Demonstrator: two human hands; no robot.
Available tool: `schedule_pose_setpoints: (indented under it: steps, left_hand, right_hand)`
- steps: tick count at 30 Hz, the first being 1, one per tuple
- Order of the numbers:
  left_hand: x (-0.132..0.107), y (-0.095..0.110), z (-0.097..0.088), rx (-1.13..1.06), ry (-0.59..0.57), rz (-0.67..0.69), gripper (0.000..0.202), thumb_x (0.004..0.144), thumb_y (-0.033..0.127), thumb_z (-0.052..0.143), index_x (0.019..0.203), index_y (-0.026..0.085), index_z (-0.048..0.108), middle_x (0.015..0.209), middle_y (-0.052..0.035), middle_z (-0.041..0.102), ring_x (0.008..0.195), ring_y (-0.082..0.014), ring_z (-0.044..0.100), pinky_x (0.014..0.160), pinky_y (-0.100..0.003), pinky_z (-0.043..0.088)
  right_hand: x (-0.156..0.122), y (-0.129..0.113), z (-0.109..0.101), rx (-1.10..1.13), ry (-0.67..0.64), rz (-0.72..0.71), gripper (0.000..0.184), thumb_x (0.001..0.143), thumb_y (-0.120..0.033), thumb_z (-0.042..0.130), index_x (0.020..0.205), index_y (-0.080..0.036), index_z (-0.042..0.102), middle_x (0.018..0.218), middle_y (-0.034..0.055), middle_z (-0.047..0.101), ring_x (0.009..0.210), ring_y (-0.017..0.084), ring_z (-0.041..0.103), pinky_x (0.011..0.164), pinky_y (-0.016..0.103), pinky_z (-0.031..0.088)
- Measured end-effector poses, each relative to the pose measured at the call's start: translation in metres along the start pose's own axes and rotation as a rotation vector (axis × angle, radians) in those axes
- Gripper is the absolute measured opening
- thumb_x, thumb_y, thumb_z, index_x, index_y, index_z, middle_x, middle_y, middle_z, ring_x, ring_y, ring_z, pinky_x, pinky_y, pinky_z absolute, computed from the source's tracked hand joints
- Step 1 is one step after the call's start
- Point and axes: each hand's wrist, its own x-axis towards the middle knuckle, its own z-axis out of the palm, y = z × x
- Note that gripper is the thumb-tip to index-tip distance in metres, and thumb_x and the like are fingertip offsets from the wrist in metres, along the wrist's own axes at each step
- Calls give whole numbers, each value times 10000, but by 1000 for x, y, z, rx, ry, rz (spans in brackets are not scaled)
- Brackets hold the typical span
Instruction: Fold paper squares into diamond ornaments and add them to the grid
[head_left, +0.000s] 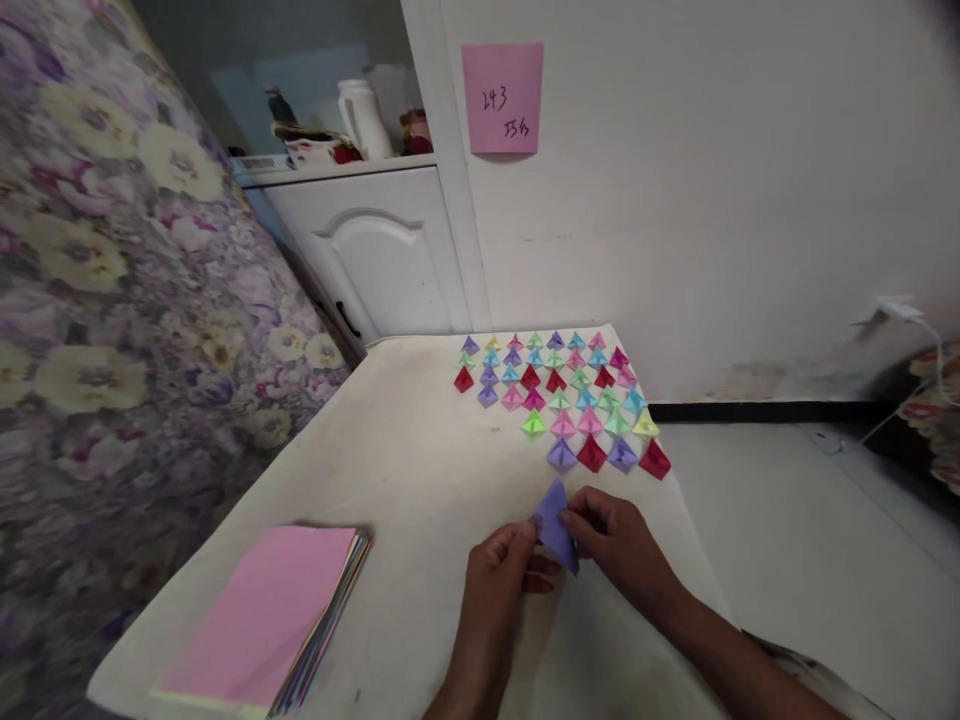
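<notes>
A stack of coloured sheets (259, 620), pink on top, lies near left on the table (405, 440). At the near middle, the left hand (499, 585) and the right hand (619, 545) both pinch a purple paper (556, 528) just above the tabletop. It looks mid-fold, and the next crease needs a steady two-handed grip. Folded pieces (559, 395) sit in rows far right.

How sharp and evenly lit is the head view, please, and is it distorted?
Head view: light is soft and even, no glare; the floral fabric smears toward the left edge; straight lines bow, wide-angle; the left hand, right hand and purple paper look slightly soft.
</notes>
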Motion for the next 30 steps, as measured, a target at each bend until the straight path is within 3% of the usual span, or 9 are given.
schedule_pose_setpoints:
  steps: [4, 10, 16, 22, 30]
  left_hand:
    - [1, 0, 0, -14, 37, 17, 211, 705, 319, 665, 711, 109, 647, 588, -38, 637, 570, -128, 575, 510, -203, 449]
    - [2, -4, -1, -51, 61, 35, 212, 707, 316, 661, 622, 129, 608, 587, -27, 637, 576, -121, 563, 566, -222, 460]
    - [0, 1, 0, 73, 91, 134, 166, 702, 295, 661, 664, 139, 621, 648, -20, 639, 620, -125, 555, 568, -208, 439]
    - [0, 6, -1, 155, 49, 103, 210, 724, 321, 638, 622, 142, 600, 524, -5, 615, 504, -108, 525, 509, -199, 422]
    - [3, 0, -6, 34, 111, 83, 233, 701, 359, 659, 645, 136, 622, 592, -41, 663, 584, -141, 585, 612, -254, 489]
  right_hand:
    - [0, 3, 3, -47, 7, -19, 174, 783, -283, 539, 648, -180, 507, 566, -35, 481, 544, 109, 455, 500, 207, 386]
    - [0, 2, 4, 9, -22, 2, 178, 782, -281, 541, 644, -182, 485, 549, -42, 475, 511, 103, 467, 482, 206, 384]
    - [1, -1, 3, -13, -35, 19, 194, 780, -278, 543, 626, -179, 477, 514, -47, 475, 467, 95, 455, 452, 203, 358]
    - [2, 1, -1, -21, -40, 13, 193, 769, -283, 561, 623, -173, 500, 529, -45, 479, 479, 92, 453, 454, 200, 356]
    - [7, 9, 1, 198, -223, 126, 197, 745, -329, 593, 658, -159, 545, 478, -49, 499, 395, 73, 428, 404, 193, 327]
